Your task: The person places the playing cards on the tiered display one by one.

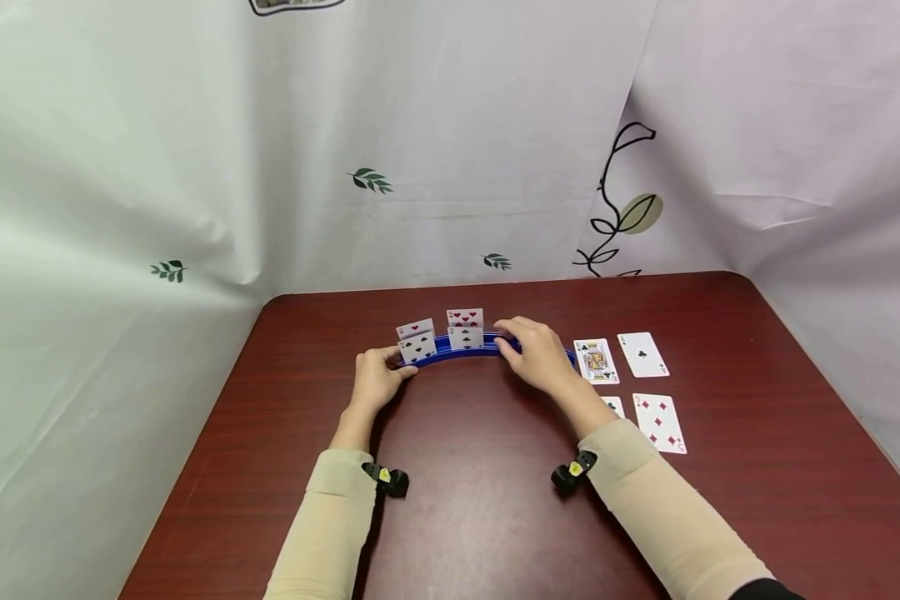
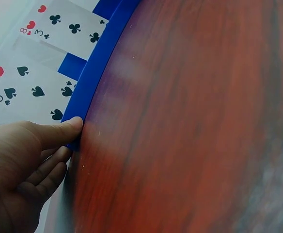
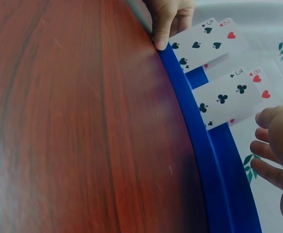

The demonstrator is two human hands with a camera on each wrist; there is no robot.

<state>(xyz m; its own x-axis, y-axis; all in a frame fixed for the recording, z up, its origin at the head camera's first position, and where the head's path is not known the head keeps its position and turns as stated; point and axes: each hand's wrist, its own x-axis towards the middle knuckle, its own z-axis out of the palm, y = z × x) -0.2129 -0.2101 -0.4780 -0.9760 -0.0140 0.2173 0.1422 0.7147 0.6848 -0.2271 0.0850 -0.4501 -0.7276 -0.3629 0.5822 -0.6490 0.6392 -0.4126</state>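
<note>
A curved blue card holder stands on the table, with playing cards upright in its two rows. My left hand grips its left end, thumb on the front edge. Beside that hand, the five of spades stands before the two of hearts. Further right, the three of clubs stands before the eight of hearts. My right hand hovers over the holder's right part with loosely spread fingers and nothing between them, near the eight of hearts in the right wrist view.
Face up on the table at the right lie a king, an ace of clubs and a five of diamonds. Another card is partly hidden by the right forearm. A white patterned cloth hangs behind the table.
</note>
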